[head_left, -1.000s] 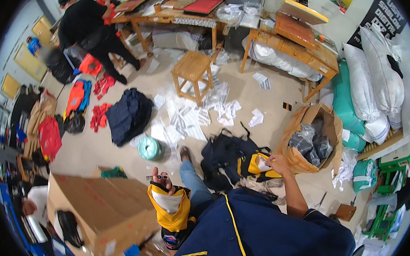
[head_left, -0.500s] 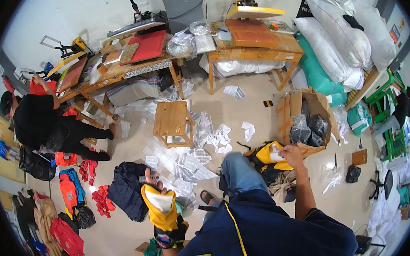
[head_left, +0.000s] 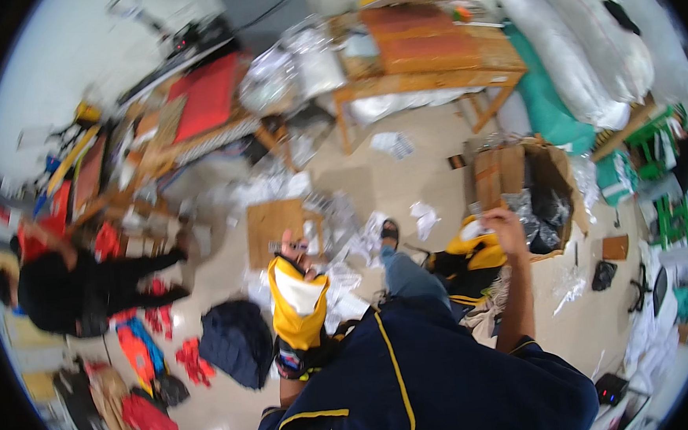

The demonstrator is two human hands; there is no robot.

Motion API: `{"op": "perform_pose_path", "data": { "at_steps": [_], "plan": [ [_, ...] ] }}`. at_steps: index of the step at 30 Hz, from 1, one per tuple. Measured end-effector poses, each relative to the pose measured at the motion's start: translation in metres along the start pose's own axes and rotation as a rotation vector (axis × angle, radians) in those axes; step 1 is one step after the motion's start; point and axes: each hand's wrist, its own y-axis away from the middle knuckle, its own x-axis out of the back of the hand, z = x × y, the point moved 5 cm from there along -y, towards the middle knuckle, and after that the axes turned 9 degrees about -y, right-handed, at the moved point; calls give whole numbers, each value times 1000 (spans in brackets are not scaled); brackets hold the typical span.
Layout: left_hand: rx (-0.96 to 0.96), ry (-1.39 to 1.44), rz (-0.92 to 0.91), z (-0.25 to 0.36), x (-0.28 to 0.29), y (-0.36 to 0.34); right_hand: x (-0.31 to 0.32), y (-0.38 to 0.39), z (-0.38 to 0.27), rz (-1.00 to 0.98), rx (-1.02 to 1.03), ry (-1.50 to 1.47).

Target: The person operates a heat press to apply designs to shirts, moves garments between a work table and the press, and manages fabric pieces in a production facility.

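While L hand [head_left: 298, 255] pokes past yel/wht cloth [head_left: 297, 306] (fingers: can't tell), R hand [head_left: 507, 231], fingertips together, is nr yel/blk fabric [head_left: 470, 259].

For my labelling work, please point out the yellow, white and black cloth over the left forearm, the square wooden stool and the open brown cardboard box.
Cloth [head_left: 303, 329]: head view, its yellow part.
Stool [head_left: 266, 235]: head view, its seat.
Box [head_left: 502, 175]: head view, its left side.

Garment workshop, identified by a flat press [head_left: 424, 40] on a wooden surface [head_left: 500, 59], heaped clothing [head_left: 238, 345] and bulging sacks [head_left: 567, 55].
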Motion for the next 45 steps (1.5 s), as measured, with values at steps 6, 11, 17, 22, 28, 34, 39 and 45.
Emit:
{"op": "perform_pose_path", "data": {
  "at_steps": [6, 11, 17, 22, 28, 34, 39, 45],
  "plan": [
    [242, 132, -85, -73, 18, -187, 16, -106, -7, 121, -169, 61],
    [427, 89, -82, -111, 2, -308, 51, -168, -56, 212, -169, 225],
    [529, 27, -5, -132, -1, -412, 133, -274, -106, 289, -85, 154],
    [532, 6, 61, -140, 24, -480, 192, -394, -149, 317, -63, 293],
    [544, -62, 76, -135, 24, -568, 242, -528, -220, 350, 24, 387],
    [423, -64, 134, -121, 32, -605, 283, -634, -279, 305, 199, 33],
    [286, -182, 385, -132, 24, -605, 348, -738, -190, 254, 13, -315],
    [159, -183, 435, -207, -12, -614, 435, -868, 44, 366, -131, 158]
  ]
}}
